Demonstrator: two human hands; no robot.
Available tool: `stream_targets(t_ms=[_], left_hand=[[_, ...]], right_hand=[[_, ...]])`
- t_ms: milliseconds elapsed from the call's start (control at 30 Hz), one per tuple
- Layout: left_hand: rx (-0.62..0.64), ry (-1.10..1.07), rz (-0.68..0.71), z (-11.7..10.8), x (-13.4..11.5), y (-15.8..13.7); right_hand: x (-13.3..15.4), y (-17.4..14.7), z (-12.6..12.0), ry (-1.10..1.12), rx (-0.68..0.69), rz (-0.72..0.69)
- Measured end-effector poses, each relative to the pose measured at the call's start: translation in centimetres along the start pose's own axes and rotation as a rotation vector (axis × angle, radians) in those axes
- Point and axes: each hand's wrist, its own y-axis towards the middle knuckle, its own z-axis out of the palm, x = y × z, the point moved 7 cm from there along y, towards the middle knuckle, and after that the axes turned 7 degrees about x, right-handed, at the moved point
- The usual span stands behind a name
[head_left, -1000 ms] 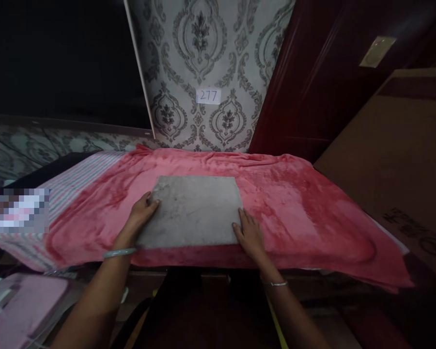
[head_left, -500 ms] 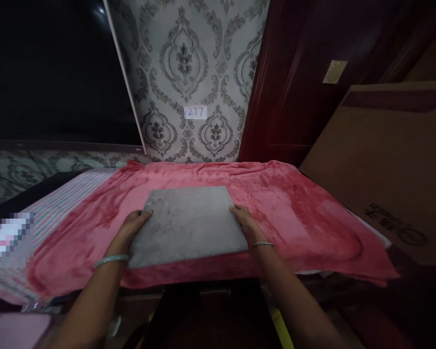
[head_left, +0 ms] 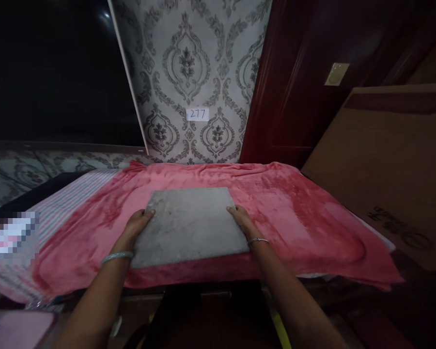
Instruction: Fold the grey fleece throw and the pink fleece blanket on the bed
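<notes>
A grey, flat, nearly square pad (head_left: 191, 225) with a soft-looking, faintly mottled surface lies on the pink plush blanket (head_left: 283, 223). Its near edge reaches close to the front of the blanket. My left hand (head_left: 140, 224) grips the pad's left side, thumb on top and the other fingers mostly hidden at the edge. On the opposite side, my right hand (head_left: 241, 219) holds the right edge in the same way, its thumb lying on the upper face. What is under the pad is hidden.
A large cardboard box (head_left: 392, 169) stands to the right. Behind the blanket is a patterned wall with a paper label (head_left: 197, 114) marked 277. A big dark screen (head_left: 58, 72) hangs at upper left, above striped cloth (head_left: 69, 198). A dark red door (head_left: 294, 72) is behind.
My right thumb has slid slightly inward over the pad's right edge. Both hands stay on the pad, and the whole view has shifted a little.
</notes>
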Motion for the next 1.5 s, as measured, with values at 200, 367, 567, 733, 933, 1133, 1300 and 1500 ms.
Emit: stream_targets(t_ms=[200,367,567,733,933,1133,1300,1500], left_hand=[[0.014,-0.034,-0.019,0.1,0.3,-0.2],[0.004,-0.015,-0.018,0.1,0.0,-0.4],[0.009,0.048,-0.023,0.1,-0.3,-0.4],[0.009,0.056,-0.014,0.1,-0.3,-0.5],[-0.011,0.043,-0.012,0.0,-0.3,-0.5],[-0.020,0.015,-0.015,-0.1,-0.3,-0.7],[-0.020,-0.021,-0.028,-0.1,-0.2,-0.8],[0.050,-0.162,-0.005,0.4,-0.7,-1.2]], right_hand=[[0.2,-0.1,0.0,-0.072,-0.019,-0.029],[0.4,-0.3,-0.1,-0.096,-0.043,-0.045],[0.6,-0.5,0.0,-0.101,-0.037,-0.044],[0.6,-0.8,0.1,-0.096,-0.031,-0.048],[0.8,-0.8,-0.1,-0.108,-0.033,-0.058],[0.7,-0.9,0.0,-0.102,-0.026,-0.052],[0.7,-1.1,0.1,-0.056,-0.002,-0.017],[2.0,-0.8,0.5,0.023,0.083,0.062]])
